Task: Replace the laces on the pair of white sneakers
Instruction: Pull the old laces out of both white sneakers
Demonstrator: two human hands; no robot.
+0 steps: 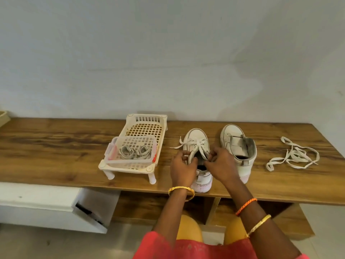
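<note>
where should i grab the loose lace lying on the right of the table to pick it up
Pinch the loose lace at its tangled middle, coming straight down from above. It lies flat on the wooden table with loops trailing both ways, so a grip at the bunched centre probably lifts most of it at once. Nothing stands beside it; the unlaced sneaker sits apart.

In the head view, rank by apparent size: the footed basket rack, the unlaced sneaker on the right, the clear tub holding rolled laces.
1. Footed basket rack, the largest.
2. Unlaced sneaker and clear tub: they look alike in extent, so I won't rank them.
</note>
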